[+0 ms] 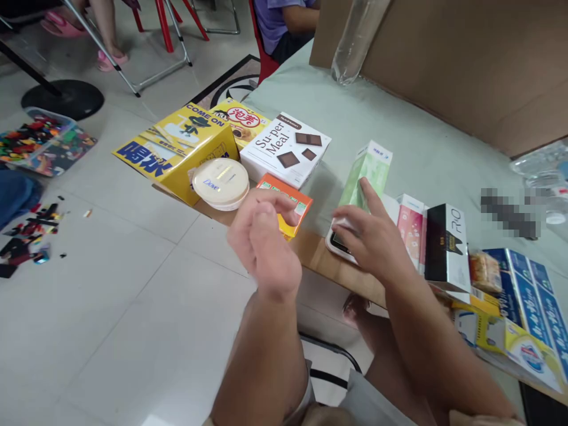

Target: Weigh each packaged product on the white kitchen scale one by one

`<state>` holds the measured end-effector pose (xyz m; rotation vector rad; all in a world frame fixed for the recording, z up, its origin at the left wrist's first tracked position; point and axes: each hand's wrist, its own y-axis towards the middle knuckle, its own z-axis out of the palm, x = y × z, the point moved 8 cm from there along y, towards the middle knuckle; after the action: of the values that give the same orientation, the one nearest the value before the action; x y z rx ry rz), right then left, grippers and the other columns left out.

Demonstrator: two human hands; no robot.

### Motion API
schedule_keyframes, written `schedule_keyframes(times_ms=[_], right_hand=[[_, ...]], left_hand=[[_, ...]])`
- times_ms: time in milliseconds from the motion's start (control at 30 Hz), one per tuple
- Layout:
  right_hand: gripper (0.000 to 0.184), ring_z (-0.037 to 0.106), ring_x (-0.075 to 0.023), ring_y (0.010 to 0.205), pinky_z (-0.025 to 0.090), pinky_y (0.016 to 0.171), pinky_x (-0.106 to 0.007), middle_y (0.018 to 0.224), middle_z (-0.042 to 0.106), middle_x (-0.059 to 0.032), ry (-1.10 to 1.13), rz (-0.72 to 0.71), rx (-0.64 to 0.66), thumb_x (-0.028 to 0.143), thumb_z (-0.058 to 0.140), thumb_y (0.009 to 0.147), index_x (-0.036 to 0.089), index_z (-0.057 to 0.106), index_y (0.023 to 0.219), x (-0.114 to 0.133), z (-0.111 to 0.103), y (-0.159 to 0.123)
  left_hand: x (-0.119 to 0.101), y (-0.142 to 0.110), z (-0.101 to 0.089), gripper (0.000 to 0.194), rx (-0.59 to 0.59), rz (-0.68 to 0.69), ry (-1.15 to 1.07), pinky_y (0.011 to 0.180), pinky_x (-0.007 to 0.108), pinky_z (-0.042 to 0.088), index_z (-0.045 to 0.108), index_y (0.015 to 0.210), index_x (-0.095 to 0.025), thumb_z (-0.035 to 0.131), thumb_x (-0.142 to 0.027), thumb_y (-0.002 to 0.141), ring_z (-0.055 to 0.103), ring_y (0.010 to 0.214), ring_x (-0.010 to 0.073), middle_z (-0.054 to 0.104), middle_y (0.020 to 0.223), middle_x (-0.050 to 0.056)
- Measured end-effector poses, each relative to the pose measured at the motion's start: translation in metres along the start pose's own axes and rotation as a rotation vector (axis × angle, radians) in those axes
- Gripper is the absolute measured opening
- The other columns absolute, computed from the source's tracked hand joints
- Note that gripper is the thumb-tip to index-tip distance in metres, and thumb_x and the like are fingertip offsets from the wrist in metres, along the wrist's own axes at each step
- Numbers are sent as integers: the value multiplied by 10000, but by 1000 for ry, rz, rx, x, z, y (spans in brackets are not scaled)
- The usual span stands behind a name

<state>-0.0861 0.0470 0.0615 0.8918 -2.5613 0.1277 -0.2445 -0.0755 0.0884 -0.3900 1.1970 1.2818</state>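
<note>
A light-green and white box [368,168] stands on a white device with a dark panel, possibly a scale [331,241], at the table's front edge. My right hand [370,236] is just in front of this box with fingers spread. It covers the box's lower part, and I cannot tell whether the fingertips touch it. To the left, my left hand [266,245] is raised with loosely curled fingers and nothing visible in them. Behind it lies an orange box [286,198]. Close by are a round cream Dove tub [220,183] and a white Su-per Meal box [286,149].
Yellow boxes [177,145] stand at the table's left. Right of my right hand are a pink box [410,228], a black-and-white box [446,245] and blue packs [528,290]. Cardboard [444,71] rises behind. Toy bricks [39,139] fill a floor bin; another person sits beyond the table.
</note>
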Motion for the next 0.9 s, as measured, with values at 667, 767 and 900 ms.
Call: schedule_keyframes(times_ms=[667,767,900], right_hand=[[516,464,-364,1528,486,1156,-570,1655,475,-134,-62,36,-41,295,678,885,263,614,1396,-20,-38,-6],[394,562,-337,1447,503,1148,-540,1543,603,-133,-18,-3,-174,335,643,915,242,670,1297,-32,-66,-42],[300,675,-296,1300,554,1075,-472,1343,736,-119,61,48,-299,309,611,930,226,702,1204,-55,-91,-72]], left_hand=[[15,-13,30,336,189,-33,-30,528,307,385,706,712,-226,504,-300,971,549,556,133,595,602,-6],[17,-28,53,324,357,-52,-9,549,300,398,704,736,-215,524,-327,981,551,560,132,591,597,-10],[24,-60,98,257,674,-83,125,588,279,449,655,753,-211,545,-284,974,567,593,131,600,620,-18]])
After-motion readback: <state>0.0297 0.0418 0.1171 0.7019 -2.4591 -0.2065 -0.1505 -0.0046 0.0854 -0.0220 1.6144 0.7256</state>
